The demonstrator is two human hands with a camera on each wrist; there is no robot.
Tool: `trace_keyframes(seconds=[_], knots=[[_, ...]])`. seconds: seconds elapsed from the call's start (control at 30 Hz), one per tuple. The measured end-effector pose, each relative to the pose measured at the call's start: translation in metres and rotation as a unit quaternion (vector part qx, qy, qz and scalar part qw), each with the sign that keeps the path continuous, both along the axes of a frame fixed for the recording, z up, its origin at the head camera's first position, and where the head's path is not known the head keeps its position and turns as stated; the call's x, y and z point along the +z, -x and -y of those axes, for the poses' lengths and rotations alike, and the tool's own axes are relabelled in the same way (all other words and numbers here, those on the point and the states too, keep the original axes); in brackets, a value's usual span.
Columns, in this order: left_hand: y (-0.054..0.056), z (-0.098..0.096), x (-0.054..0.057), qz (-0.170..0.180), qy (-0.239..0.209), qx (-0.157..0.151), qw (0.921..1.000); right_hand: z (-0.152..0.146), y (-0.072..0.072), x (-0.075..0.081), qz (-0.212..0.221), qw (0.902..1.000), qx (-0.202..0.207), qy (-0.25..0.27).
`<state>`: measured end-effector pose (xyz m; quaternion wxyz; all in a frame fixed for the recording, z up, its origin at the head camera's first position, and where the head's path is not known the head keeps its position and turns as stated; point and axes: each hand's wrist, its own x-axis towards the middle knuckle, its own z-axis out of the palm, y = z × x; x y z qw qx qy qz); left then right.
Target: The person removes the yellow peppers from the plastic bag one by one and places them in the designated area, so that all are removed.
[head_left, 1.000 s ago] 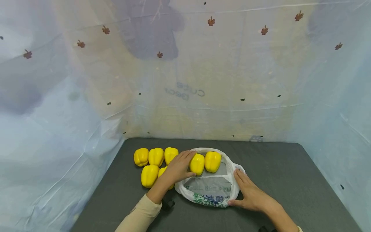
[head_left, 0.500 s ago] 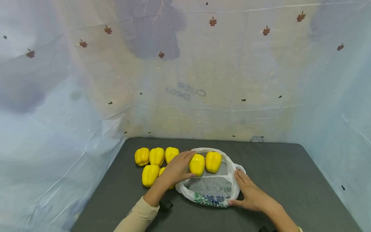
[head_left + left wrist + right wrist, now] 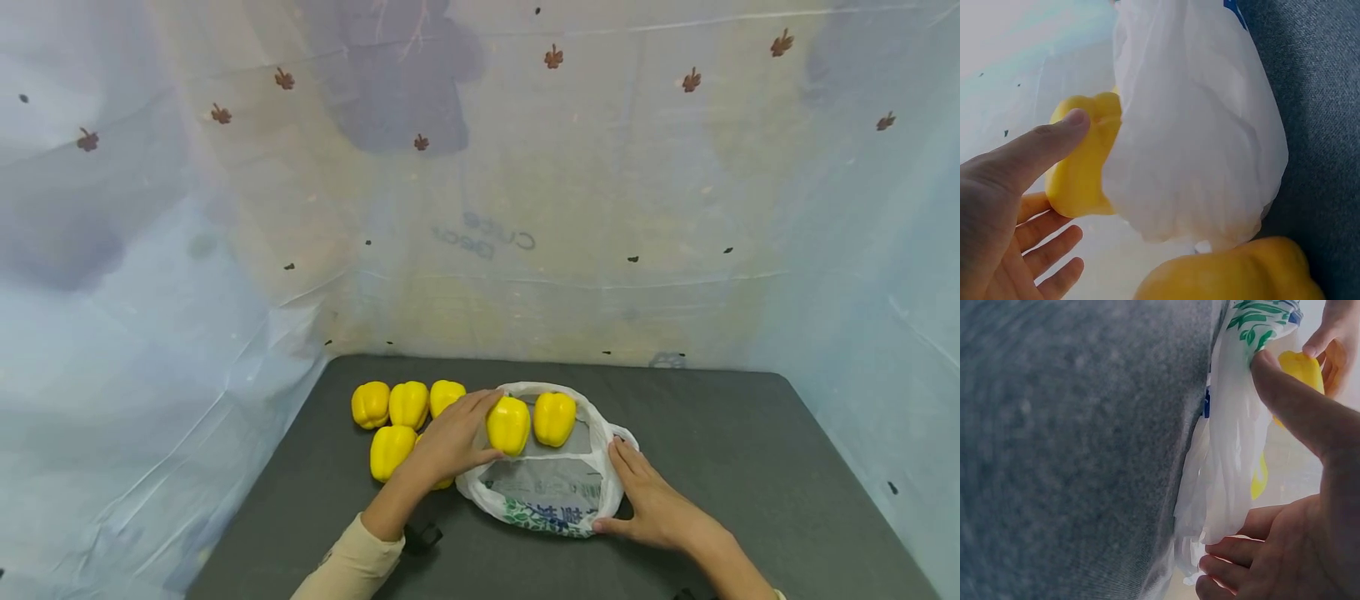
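Observation:
My left hand (image 3: 453,437) pinches a yellow bell pepper (image 3: 508,426) between thumb and fingers, over the left side of a white plastic bag's mouth. In the left wrist view the thumb lies across that bell pepper (image 3: 1079,172), and part of the pepper is hidden behind the bag (image 3: 1197,125). Another yellow bell pepper (image 3: 555,419) shows inside the ring of the bag's rim (image 3: 603,433). My right hand (image 3: 648,500) rests against the bag's right side, thumb and fingers spread apart. Green leaf print and blue lettering mark the bag's near side.
Several more yellow bell peppers (image 3: 390,452) stand in two rows left of the bag, one partly covered by my left hand. The dark grey table (image 3: 720,433) reaches back to a pale printed curtain (image 3: 570,317), which also hangs on both sides.
My left hand and its bell pepper have shifted slightly left relative to the bag, and the left forearm has drawn a little left. The right hand keeps its place on the bag.

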<state>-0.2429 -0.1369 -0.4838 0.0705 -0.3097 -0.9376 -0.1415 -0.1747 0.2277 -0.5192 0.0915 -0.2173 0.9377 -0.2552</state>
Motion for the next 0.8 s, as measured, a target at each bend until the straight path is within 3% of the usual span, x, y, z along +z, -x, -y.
trace_keyframes(seconds=[0.8], knots=[[-0.024, 0.032, 0.021, -0.03, -0.026, 0.011, 0.9992, 0.0, -0.002, 0.002, -0.007, 1.0, -0.002, 0.003]])
